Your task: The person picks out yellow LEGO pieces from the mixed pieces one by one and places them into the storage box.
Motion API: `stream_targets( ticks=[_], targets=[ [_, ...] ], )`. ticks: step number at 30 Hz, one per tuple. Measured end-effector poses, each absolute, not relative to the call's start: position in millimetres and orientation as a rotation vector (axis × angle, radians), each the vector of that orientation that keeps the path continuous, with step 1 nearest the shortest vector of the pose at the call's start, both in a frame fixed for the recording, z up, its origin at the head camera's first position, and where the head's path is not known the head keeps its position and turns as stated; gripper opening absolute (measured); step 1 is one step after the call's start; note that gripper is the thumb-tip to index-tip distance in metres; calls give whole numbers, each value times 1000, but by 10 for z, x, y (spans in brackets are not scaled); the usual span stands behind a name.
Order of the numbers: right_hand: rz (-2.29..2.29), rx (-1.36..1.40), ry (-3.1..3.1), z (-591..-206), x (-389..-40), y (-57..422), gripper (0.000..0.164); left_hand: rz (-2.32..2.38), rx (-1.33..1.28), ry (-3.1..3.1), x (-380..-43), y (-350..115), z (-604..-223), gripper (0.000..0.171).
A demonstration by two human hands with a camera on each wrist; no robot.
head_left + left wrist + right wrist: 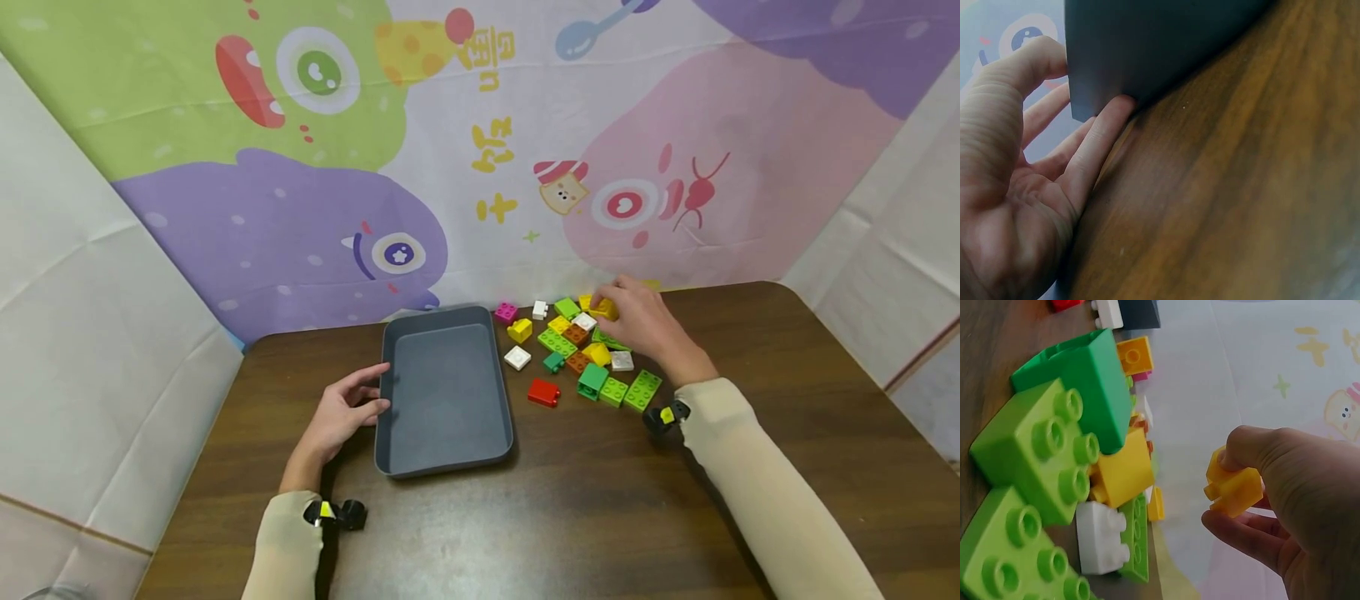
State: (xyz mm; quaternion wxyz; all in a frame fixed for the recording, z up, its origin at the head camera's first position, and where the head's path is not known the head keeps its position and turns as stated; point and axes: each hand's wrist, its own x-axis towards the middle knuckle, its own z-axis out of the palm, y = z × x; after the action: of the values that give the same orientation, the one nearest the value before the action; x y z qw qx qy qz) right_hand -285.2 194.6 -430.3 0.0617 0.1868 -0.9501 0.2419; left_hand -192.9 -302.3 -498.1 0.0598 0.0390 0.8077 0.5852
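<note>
At the left of the table lies a dark grey tray [444, 457]. My left hand [341, 412] holds its left side, with thumb and index tips over the rim. In the left wrist view, another finger [1110, 119] rests against the tray's outer wall [1129, 50]. Above the far side of the brick pile, my right hand [637, 317] pinches a yellow toy brick [1235, 484] between thumb and fingers. Below that hand lie a white brick [1100, 537], a larger yellow brick [1124, 469] and a green brick [1079, 387].
Several loose toy bricks lie right of the tray, among them a red brick [543, 392], a magenta brick [506, 312] and a light green brick [642, 391]. A cartoon-printed cloth [480, 150] hangs right behind the brown wooden table [585, 517].
</note>
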Motion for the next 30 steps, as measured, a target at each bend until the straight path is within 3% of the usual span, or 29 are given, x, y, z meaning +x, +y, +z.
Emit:
stream_targets(
  ticks=[30],
  targets=[
    [800,589,-2916,-4238,-3018,1622,22,1779,108,2443,-1936,-3014,-4978,65]
  ],
)
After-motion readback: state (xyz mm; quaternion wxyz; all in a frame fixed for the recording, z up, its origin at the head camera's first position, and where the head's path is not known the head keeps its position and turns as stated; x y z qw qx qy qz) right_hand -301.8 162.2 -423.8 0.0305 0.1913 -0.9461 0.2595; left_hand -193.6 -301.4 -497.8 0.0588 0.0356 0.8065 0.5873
